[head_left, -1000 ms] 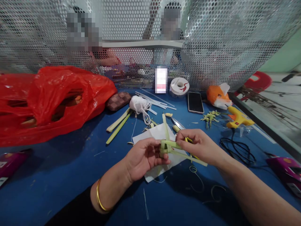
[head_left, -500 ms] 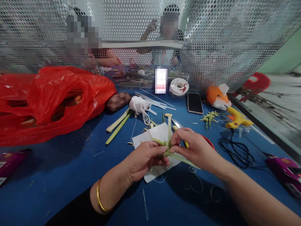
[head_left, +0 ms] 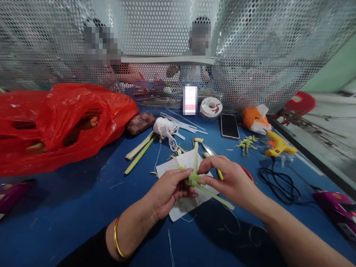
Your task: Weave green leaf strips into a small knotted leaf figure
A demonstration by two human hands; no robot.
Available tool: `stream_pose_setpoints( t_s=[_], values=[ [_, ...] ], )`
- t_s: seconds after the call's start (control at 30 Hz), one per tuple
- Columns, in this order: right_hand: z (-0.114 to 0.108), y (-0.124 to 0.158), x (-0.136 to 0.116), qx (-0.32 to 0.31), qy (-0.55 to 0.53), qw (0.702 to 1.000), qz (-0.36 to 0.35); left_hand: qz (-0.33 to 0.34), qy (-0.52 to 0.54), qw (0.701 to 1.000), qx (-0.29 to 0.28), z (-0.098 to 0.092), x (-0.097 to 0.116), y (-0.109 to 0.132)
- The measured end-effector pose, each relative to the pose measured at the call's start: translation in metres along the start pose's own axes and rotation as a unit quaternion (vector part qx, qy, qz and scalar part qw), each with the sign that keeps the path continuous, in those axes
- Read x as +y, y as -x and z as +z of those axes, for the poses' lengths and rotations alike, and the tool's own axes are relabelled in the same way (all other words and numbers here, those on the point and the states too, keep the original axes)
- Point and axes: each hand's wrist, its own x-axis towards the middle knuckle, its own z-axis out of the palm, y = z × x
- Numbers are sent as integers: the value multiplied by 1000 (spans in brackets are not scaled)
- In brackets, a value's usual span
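Note:
My left hand is closed around a small knot woven from pale green leaf strips. One strip stands upright from it, and another runs out to the lower right beneath my right hand. With thumb and fingers pinched, my right hand grips the knot's right side; its fingertips partly hide the weave. Below lies a white sheet of paper. Just behind my right hand are scissors, their handles largely covered by it.
Uncut green stalks, white string and a red plastic bag are on the left. Toward the right lie a phone, small woven pieces and a yellow glue gun with a black cord. A perforated screen stands behind.
The knot has turned in my fingers and shows more of its weave. Its upright strip has shifted slightly left, and my right fingers have moved a little on it.

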Motion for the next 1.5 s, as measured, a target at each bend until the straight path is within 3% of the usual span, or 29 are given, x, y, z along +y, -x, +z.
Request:
stream_pose_setpoints(
  t_s=[0.13, 0.3, 0.9, 1.1, 1.3, 1.5],
  values=[
    [-13, -2, 6, -44, -79, 995, 51, 15, 50, 998, 24, 0, 3, 1],
    [-13, -4, 13, -75, -104, 990, 60, 16, 60, 997, 34, 0, 3, 1],
    [-2, -5, 10, -27, -158, 987, -13, -12, 92, 996, 10, -2, 0, -1],
    [3, -1, 2, -40, -120, 992, -29, 40, 21, 999, 4, 0, -4, 0],
    [3, 0, -5, -34, -29, 999, -18, 14, 35, 999, 18, 2, -5, 0],
    [4, 0, -3, -47, -17, 999, 5, 21, 19, 1000, 13, 1, -6, 0]
  ],
)
